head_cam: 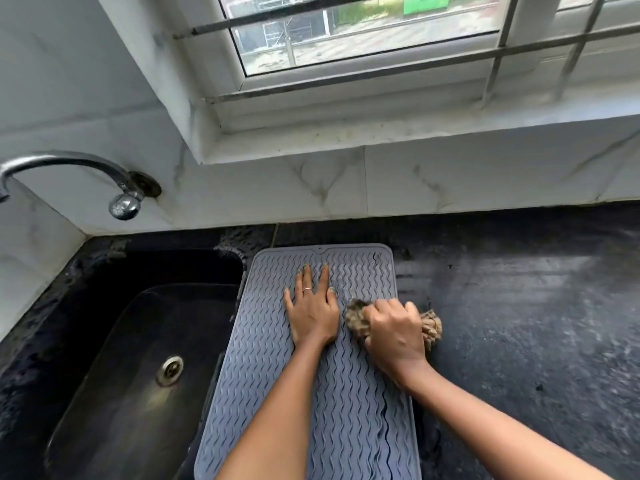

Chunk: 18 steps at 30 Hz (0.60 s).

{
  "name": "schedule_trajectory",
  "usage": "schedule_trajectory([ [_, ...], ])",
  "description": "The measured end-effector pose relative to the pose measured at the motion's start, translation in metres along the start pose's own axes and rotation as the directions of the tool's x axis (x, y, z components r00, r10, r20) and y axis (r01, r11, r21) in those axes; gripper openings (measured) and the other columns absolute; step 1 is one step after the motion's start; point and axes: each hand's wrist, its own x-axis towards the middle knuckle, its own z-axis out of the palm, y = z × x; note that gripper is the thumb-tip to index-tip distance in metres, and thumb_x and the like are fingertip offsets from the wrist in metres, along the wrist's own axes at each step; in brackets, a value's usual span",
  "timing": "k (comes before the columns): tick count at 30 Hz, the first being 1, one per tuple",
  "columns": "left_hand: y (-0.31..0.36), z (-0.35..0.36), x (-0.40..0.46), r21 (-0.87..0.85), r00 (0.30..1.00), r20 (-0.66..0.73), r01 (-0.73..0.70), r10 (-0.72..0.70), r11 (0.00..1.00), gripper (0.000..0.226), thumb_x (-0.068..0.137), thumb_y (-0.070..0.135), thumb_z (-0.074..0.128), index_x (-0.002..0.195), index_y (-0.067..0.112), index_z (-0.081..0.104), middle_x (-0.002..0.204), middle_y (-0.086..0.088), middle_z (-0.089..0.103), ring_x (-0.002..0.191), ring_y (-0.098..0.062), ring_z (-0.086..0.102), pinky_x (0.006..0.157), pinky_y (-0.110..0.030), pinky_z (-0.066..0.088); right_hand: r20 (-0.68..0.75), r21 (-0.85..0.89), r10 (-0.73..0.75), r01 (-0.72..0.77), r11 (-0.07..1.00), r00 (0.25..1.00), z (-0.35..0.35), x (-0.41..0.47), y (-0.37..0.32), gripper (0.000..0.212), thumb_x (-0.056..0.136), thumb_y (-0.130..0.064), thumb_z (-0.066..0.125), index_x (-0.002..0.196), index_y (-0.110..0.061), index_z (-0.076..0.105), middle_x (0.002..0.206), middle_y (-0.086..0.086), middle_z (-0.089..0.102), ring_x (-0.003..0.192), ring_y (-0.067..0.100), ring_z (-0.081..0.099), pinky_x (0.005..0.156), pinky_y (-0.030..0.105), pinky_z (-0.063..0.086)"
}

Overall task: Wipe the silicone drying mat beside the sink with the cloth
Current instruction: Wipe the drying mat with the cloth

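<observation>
A grey silicone drying mat [263, 368] with wavy ridges lies on the dark counter just right of the sink. My left hand [313, 308] rests flat on the mat's upper middle, fingers spread, a ring on one finger. My right hand [394, 332] is closed on a bunched beige-brown cloth [356, 317] at the mat's right edge. The cloth sticks out on both sides of the fist and touches the mat. Part of the cloth hangs over the counter beyond the mat.
A dark sink [131, 341] with a metal drain [169, 370] lies left of the mat. A chrome tap [69, 164] comes out of the marble-tiled wall above it. The black counter [519, 306] stretches to the right. A barred window [363, 36] is above.
</observation>
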Motion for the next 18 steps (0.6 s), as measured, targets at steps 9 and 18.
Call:
schedule_trajectory([
  [9, -0.002, 0.004, 0.001, 0.001, 1.000, -0.023, 0.005, -0.005, 1.000, 0.053, 0.099, 0.042, 0.024, 0.148, 0.041, 0.006, 0.161, 0.001, 0.003, 0.148, -0.016, 0.002, 0.120, -0.044, -0.001, 0.122, 0.099, 0.303, -0.316, 0.944, 0.945, -0.014, 0.081, 0.029, 0.048, 0.082, -0.004, 0.050, 0.128, -0.017, 0.056, 0.124, 0.006, 0.060, 0.112, 0.026, 0.049, 0.093, 0.041, 0.035],
  [18, -0.003, 0.005, 0.002, -0.015, 1.000, -0.029, -0.004, 0.004, 1.000, 0.053, 0.099, 0.042, 0.025, 0.148, 0.040, 0.008, 0.161, 0.001, 0.003, 0.149, -0.016, 0.002, 0.120, -0.045, -0.001, -0.040, -0.122, 0.151, -0.155, 0.980, 0.988, 0.007, 0.036, 0.012, 0.016, 0.060, 0.006, 0.057, 0.067, -0.005, 0.067, 0.068, 0.012, 0.067, 0.064, 0.028, 0.059, 0.061, 0.035, 0.043],
])
